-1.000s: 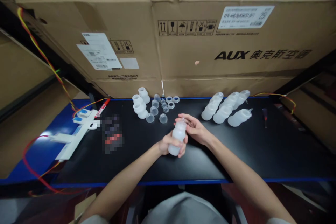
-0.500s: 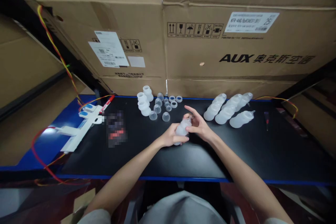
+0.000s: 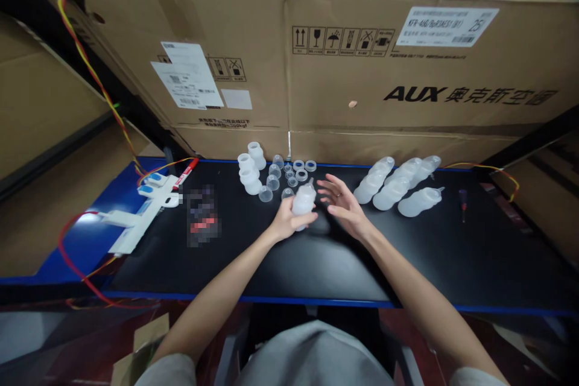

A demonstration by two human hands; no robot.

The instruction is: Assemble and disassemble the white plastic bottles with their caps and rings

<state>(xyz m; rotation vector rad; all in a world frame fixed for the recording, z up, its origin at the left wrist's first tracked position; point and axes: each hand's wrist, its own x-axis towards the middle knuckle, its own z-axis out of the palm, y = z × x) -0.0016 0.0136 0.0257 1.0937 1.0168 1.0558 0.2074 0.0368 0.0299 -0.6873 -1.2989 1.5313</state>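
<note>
My left hand (image 3: 286,218) is wrapped round a frosted baby bottle (image 3: 304,198), which leans slightly right with its nipple end up. Just right of it, my right hand (image 3: 342,205) is off the bottle, fingers spread and holding nothing. Behind the bottle lie several clear dome caps (image 3: 272,182) and small white rings (image 3: 301,175). Open-necked bottle bodies (image 3: 250,181) stand to their left. On the right, several bottles with tops fitted (image 3: 418,202) lie on their sides in rows.
A white power strip (image 3: 147,211) with cables and a red marker (image 3: 186,172) lie at the left of the black table mat (image 3: 316,271). A small screwdriver (image 3: 463,205) lies at the right. Large cardboard boxes (image 3: 353,72) wall off the back.
My right hand has let go of the bottle top and moved a little away, its fingers opening. My left hand has tilted the bottle more upright and shifted it slightly left.
</note>
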